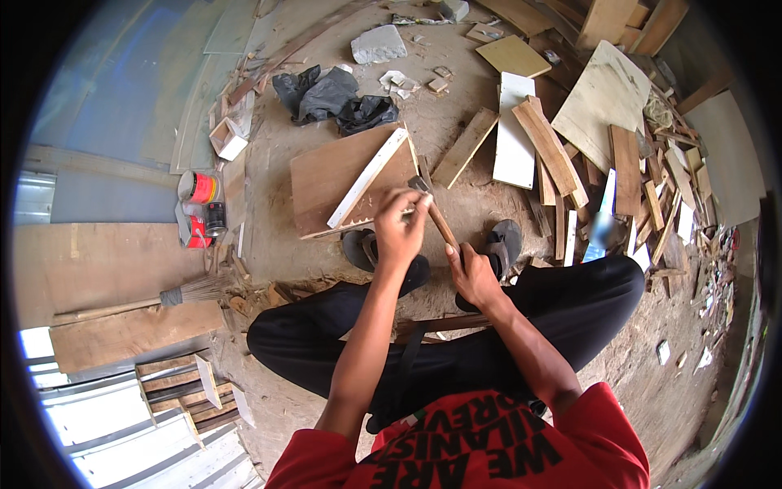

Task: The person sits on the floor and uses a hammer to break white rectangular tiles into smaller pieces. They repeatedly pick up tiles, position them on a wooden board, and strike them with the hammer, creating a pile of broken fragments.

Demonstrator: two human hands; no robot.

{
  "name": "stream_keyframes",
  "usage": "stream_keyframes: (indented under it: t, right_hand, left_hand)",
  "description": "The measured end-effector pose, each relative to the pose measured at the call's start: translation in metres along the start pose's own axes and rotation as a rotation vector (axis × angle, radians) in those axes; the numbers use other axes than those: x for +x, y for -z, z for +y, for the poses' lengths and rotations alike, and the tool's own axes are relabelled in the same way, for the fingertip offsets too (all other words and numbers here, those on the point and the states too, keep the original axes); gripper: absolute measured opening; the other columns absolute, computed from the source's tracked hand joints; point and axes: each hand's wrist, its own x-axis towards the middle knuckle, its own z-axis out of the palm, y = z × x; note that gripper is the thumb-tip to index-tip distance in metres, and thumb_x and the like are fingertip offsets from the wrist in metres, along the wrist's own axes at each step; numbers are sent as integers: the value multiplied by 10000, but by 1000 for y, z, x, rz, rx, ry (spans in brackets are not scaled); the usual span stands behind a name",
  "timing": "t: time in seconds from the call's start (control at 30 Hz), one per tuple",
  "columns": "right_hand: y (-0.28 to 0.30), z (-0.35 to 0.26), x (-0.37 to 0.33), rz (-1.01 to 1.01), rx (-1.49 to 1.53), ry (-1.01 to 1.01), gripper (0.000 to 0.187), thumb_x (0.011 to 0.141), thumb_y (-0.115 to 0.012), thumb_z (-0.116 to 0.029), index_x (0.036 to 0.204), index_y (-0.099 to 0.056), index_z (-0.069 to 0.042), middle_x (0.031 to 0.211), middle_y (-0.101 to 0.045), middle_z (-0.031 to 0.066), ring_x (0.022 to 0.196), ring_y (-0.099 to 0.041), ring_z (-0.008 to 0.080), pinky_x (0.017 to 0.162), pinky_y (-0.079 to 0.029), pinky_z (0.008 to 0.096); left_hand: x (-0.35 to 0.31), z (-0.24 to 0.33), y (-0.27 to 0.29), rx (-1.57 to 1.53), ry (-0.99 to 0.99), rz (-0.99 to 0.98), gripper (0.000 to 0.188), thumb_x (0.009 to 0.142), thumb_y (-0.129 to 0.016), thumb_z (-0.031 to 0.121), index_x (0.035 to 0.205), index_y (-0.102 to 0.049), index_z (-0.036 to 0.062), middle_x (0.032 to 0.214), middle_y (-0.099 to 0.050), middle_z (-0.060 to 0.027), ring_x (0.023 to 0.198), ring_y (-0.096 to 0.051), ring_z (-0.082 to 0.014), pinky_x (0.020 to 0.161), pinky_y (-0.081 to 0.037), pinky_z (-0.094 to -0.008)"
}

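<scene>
My right hand (474,277) is wrapped round the wooden handle of a hammer (441,223), whose dark head points away from me. Beside that head, my left hand (400,226) is closed in a pinch; anything between its fingertips is too small to make out. Both hands are at the near right edge of a brown wooden panel (322,183), which lies on the floor in front of my feet. A white wooden strip (368,176) rests diagonally across the panel. Small light bits run along the panel's near edge, close to my left hand.
Black plastic bags (330,96) and a pale stone block (379,44) lie beyond the panel. Wood offcuts and a handsaw (603,213) are heaped at the right. Paint cans (198,187) and a stick broom (191,292) are at the left. My sandalled feet flank the work.
</scene>
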Motion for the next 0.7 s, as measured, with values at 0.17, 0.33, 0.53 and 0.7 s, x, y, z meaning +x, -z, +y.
stream_keyframes:
  t: [0.17, 0.33, 0.53, 0.7]
  right_hand:
    - [3, 5, 2, 31, 69, -43, 486, 1050, -469, -389, 901, -527, 70, 717, -588, 362, 781, -607, 555, 650, -479, 552]
    - [9, 7, 4, 81, 72, -79, 498, 1053, -458, -402, 905, -534, 67, 757, -594, 365, 836, -604, 562, 691, -481, 539]
    - [0, 6, 13, 104, 102, -60, 524, 1058, -433, -443, 890, -547, 39, 713, -559, 273, 703, -575, 471, 655, -458, 474]
    - [4, 12, 11, 29, 123, -162, 563, 1051, -425, -461, 917, -564, 67, 808, -597, 337, 859, -597, 520, 741, -473, 504]
  left_hand:
    - [2, 18, 2, 10, -66, 131, 100, 886, -731, 93, 935, -722, 6, 927, -704, -94, 894, -660, -206, 792, -516, -330]
    - [127, -28, 23, 149, 39, 192, 354, 912, -724, 274, 1077, -715, -39, 982, -727, -153, 939, -673, -233, 830, -504, -345]
    - [138, -155, 69, 436, 358, -132, 649, 821, -760, 463, 1195, -646, -55, 1095, -697, -235, 1014, -676, -376, 899, -524, -436]
    - [19, -152, 43, 698, 261, -182, 519, 886, -712, 384, 1284, -617, 65, 1327, -579, -136, 1237, -538, -340, 1055, -393, -485]
